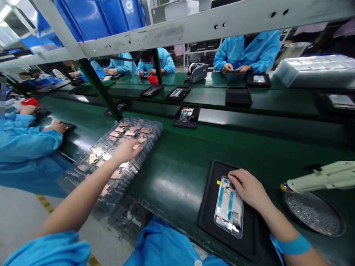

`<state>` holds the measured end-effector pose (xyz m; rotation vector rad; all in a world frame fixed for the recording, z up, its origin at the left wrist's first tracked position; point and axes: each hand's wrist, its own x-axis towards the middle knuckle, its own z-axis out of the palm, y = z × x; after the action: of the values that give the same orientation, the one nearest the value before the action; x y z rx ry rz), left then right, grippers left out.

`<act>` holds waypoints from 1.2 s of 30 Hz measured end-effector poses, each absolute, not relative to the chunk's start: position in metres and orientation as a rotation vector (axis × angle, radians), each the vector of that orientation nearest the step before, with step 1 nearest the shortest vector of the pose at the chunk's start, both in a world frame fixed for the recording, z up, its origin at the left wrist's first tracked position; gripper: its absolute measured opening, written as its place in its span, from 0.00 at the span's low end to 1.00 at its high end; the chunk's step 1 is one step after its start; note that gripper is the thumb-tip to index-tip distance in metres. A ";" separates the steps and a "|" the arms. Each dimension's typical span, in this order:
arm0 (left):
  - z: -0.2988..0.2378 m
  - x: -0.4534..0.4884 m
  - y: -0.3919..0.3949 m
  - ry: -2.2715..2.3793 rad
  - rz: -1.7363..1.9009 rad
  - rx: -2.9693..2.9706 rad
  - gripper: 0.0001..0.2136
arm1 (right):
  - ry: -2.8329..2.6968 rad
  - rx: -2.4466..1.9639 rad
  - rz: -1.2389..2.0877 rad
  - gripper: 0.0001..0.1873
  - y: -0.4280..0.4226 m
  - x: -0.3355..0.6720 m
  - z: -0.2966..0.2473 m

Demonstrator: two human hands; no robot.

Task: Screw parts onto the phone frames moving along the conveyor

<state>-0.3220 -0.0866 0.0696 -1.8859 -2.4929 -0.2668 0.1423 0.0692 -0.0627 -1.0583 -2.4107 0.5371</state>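
Note:
My left hand [126,151] reaches over a clear plastic tray [156,130] holding several small copper-coloured parts [146,130]. Its fingers are bent together around one such part near the tray's right side; the fingertips partly hide it. On the right, a phone frame [229,203] with blue strips and a yellow tab lies in a black tray [208,202]. My right hand [247,186] is closed on the upper right edge of this frame, fingertips at its top end. A blue band circles my right wrist.
A round magnifier [313,213] on a pale arm stands at the right. Several black trays, one with a phone frame [186,114], lie farther back. A metal beam [182,34] crosses above the green bench. Co-workers in blue [24,149] sit at left and opposite.

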 end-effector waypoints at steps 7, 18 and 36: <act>0.075 -0.365 0.012 -2.427 0.048 -1.979 0.22 | -2.329 -1.045 0.546 0.17 0.066 0.138 -0.057; 0.107 -0.356 0.029 -2.365 0.183 -2.047 0.20 | -2.209 -1.008 0.618 0.16 0.066 0.147 -0.055; 0.010 -0.050 0.012 -1.479 -1.321 -3.072 0.25 | -1.191 -0.854 1.470 0.21 0.044 0.166 -0.005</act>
<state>-0.0497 0.0123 0.0099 -3.0723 -1.4789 -1.3212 0.1661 0.0441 -0.0050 -0.8541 -1.1906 1.4704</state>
